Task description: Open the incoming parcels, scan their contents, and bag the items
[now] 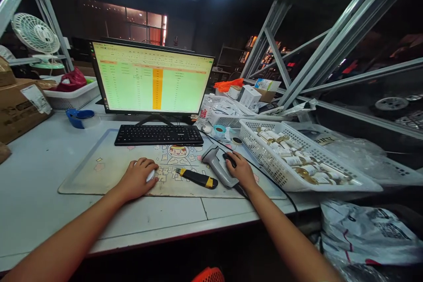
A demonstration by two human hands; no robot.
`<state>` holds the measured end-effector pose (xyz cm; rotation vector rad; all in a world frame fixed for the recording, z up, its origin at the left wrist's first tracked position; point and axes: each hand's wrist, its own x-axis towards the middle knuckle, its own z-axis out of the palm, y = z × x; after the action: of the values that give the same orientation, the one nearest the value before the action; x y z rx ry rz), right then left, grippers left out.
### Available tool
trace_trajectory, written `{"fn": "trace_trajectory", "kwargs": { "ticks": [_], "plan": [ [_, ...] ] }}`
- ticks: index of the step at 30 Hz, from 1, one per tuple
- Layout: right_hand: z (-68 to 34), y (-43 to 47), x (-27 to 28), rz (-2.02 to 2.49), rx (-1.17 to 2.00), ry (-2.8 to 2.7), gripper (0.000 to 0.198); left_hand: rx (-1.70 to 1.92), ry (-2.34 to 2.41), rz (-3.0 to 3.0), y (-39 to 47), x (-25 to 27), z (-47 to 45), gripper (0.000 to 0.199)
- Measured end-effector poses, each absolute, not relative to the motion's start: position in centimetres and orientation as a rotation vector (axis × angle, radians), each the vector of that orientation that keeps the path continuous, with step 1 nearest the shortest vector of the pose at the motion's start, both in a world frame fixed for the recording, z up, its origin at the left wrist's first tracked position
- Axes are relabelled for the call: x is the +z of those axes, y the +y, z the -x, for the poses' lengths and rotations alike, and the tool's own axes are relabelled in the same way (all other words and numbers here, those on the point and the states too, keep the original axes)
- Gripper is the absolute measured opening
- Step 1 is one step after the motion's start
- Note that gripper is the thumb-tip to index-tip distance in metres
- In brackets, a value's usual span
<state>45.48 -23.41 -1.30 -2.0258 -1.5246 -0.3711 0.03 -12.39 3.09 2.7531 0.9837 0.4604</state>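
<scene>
Both hands curl over small devices at a worktop (33, 158), with a table open on the screen.
Nearest, the left hand (140, 178) is loosely bent around a white mouse (151, 176) on the mat (86, 180); the right hand (243, 172) is part-closed over a dark object (229, 159), seemingly another mouse, just beside a grey scanner (219, 169). Between the hands lies a yellow-and-black cutter (198, 178), unheld like the scanner. To the right, a white basket (264, 158) holds many labelled items (284, 150). Beyond the mat's middle sits the keyboard (158, 135), untouched, then the monitor (132, 92), its table already bearing many filled rows. The screen work appears under way; how much remains cannot be told.
</scene>
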Motion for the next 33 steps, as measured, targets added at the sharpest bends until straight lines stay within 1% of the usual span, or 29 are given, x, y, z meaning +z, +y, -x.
{"fn": "trace_trajectory", "kwargs": {
  "ticks": [6, 11, 14, 16, 21, 28, 33],
  "plan": [
    [-45.2, -24.0, -1.1, 2.141, -0.432, -1.515, 0.052, 0.464, 0.962, -2.736, -12.3, 2.9, 0.1, 0.034],
    [-45.6, -25.7, -0.1, 2.299, -0.544, -1.242, 0.053, 0.472, 0.970, -2.726, -12.3, 2.8, 0.3, 0.033],
    [-45.9, -26.1, 0.1, 2.306, -0.605, -1.096, 0.055, 0.456, 0.973, -2.727, -12.3, 2.9, 0.3, 0.033],
    [-45.9, -25.9, -0.1, 2.243, -0.589, -1.162, 0.055, 0.445, 0.978, -2.726, -12.3, 2.9, 0.3, 0.033],
    [-45.7, -25.0, -0.6, 2.126, -0.433, -1.472, 0.055, 0.444, 0.986, -2.722, -12.4, 3.0, 0.3, 0.034],
    [-46.3, -25.2, -1.1, 2.081, -0.420, -1.536, 0.051, 0.464, 0.980, -2.725, -12.4, 2.8, 0.3, 0.033],
    [-46.1, -25.2, -1.1, 2.145, -0.400, -1.525, 0.046, 0.461, 0.973, -2.716, -12.3, 2.7, 0.3, 0.033]
  ]
}}
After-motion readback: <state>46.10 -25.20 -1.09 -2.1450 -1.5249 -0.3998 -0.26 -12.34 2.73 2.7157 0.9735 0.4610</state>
